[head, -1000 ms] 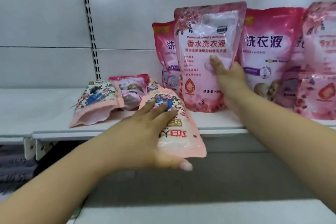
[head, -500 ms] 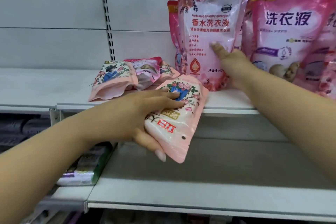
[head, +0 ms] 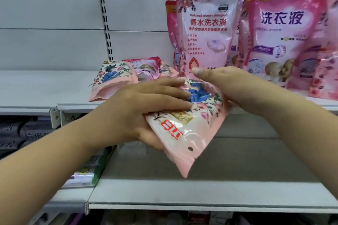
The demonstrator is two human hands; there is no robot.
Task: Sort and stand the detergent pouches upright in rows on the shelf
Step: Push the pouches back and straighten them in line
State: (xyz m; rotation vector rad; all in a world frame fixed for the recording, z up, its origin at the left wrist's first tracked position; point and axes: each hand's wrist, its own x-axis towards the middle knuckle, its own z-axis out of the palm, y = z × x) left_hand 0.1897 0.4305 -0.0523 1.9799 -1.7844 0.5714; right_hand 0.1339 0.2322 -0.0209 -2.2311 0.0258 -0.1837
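floral detergent pouch (head: 193, 120) is hanging upside down in the air before the near shelf edge (head: 82, 105), long axis tilted, base pointing far | left hand (head: 139, 113) is gripping its left side, fingers over, thumb under | right hand (head: 228, 86) is clasping its far end | film is glossy, soft | upright pouches (head: 206, 29) are standing far right.

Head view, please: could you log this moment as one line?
left hand: grips floral pouch | right hand: on its far end | pouch: off shelf, inverted
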